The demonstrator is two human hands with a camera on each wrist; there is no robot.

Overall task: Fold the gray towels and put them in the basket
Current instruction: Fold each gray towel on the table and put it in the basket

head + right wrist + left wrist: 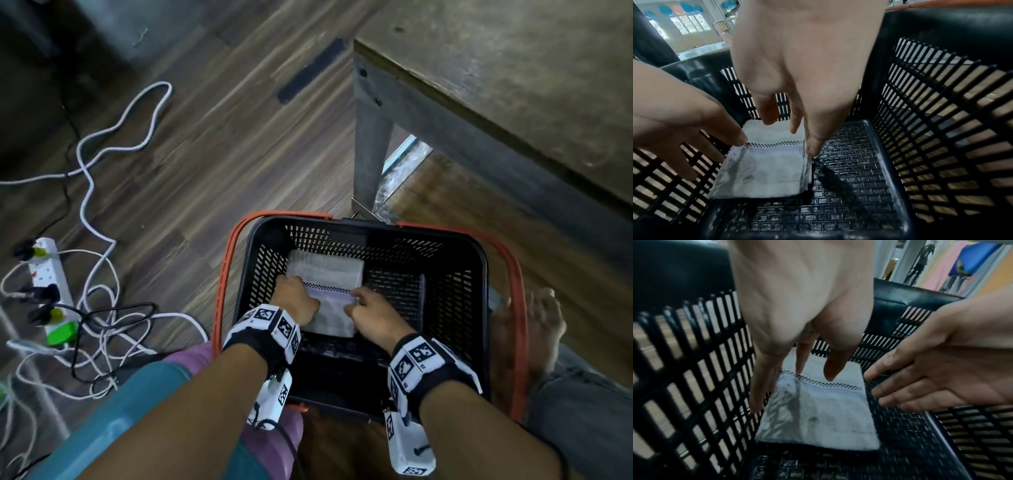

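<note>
A folded gray towel (pixel 327 274) with a checkered stripe lies flat on the floor of the black mesh basket (pixel 448 298), against its left wall. Both hands are down inside the basket. My left hand (pixel 296 301) hangs over the towel's left edge with straight fingers (pixel 800 358), and one fingertip touches the stripe. My right hand (pixel 371 317) reaches the towel's right edge with straight fingers (pixel 813 146). Neither hand grips the towel (pixel 818 415). In the right wrist view the towel (pixel 766 175) covers the left half of the basket floor (pixel 849 178).
The basket has orange handles (pixel 513 274) and stands on a wood floor beside a table leg (pixel 371 154) under a wooden tabletop (pixel 513 68). A power strip (pixel 51 284) and tangled cables (pixel 102 246) lie to the left. A bare foot (pixel 537 318) is to the right.
</note>
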